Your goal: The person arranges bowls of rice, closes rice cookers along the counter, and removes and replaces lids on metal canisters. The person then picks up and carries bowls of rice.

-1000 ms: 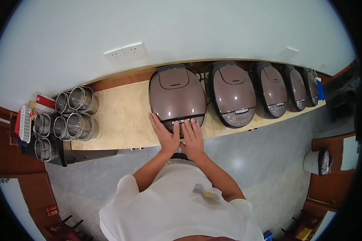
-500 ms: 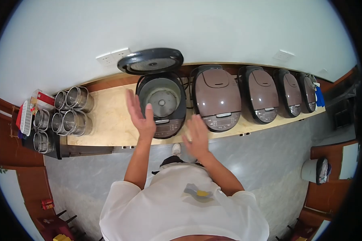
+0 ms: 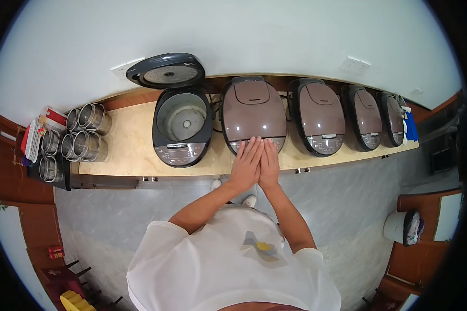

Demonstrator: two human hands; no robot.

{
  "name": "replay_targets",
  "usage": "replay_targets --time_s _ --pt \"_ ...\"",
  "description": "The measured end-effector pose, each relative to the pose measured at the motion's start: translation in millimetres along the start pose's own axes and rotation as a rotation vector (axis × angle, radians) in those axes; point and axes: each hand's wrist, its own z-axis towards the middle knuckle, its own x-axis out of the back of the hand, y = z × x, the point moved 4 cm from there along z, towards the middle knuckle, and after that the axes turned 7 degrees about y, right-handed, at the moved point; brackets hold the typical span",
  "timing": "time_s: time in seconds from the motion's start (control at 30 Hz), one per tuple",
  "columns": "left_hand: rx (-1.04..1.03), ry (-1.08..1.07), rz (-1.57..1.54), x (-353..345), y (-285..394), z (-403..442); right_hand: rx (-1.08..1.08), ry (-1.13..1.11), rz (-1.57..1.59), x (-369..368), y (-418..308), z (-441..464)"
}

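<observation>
My left hand (image 3: 246,165) and my right hand (image 3: 268,166) are close together, fingers stretched out, in front of a closed brown rice cooker (image 3: 252,115). The left fingers partly overlap the right hand. Both sets of fingertips reach over the cooker's front panel and hide its middle; whether they press on it I cannot tell. Neither hand shows anything in it. Just to the left, another rice cooker (image 3: 179,154) has its lid (image 3: 172,73) raised, showing a grey metal interior with a small round disc at the bottom.
Several more closed cookers (image 3: 320,116) line the wooden counter (image 3: 129,140) to the right. Several metal pots (image 3: 91,145) and a white plastic basket (image 3: 33,141) stand at the left end. Blue cloth (image 3: 411,127) hangs at the far right. A waste bin (image 3: 397,226) is on the floor.
My hands were apart, the left by the open cooker and the right between two cookers. They have come together at the second cooker's front, and my view has shifted right.
</observation>
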Motion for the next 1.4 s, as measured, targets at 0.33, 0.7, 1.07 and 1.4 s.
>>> replay_targets --time_s 0.33,0.7,1.07,1.4 --pt "0.060 0.058 0.092 -13 10 -8 0.144 0.113 0.019 -10 20 -10" --pt "0.122 0.306 -0.232 38 -8 38 0.133 0.073 -0.011 -14 19 -16" --pt "0.101 0.438 -0.137 66 -30 109 0.218 0.121 -0.091 -22 26 -20" --pt "0.107 0.217 -0.063 -7 -21 37 0.199 0.062 -0.220 -30 36 -36"
